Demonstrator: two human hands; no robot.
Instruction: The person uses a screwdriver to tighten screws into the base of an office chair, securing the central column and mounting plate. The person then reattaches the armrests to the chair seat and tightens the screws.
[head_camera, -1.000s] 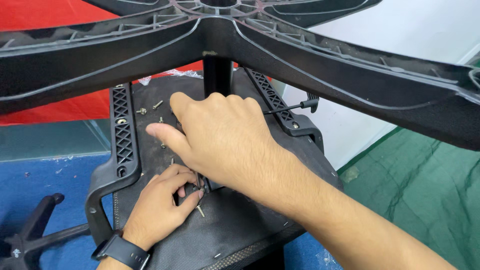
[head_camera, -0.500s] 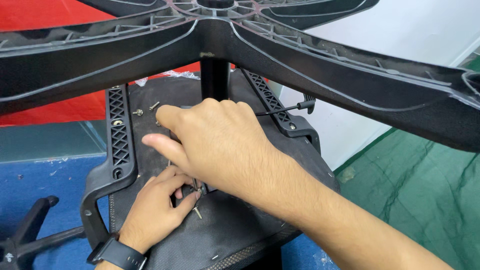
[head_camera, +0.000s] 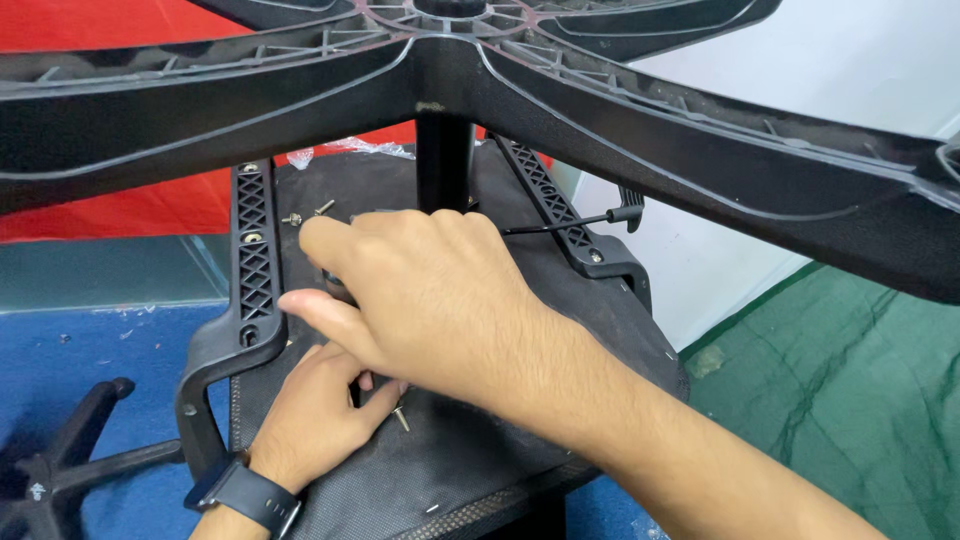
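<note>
Since half second ago our right hand (head_camera: 430, 290) shifted slightly left over chair seat underside (head_camera: 560, 330), index finger now stretched toward left armrest bracket (head_camera: 250, 270). Right grip curled around dark part beneath palm; part mostly hidden, cannot tell what. Left hand (head_camera: 320, 410), watch (head_camera: 245, 495) on wrist, lies under right, fingers pinched beside loose screw (head_camera: 401, 416). Two more screws (head_camera: 305, 214) near bracket. Hex key (head_camera: 570, 222) rests by right bracket (head_camera: 560, 215). Chair base (head_camera: 620, 110) overhead.
</note>
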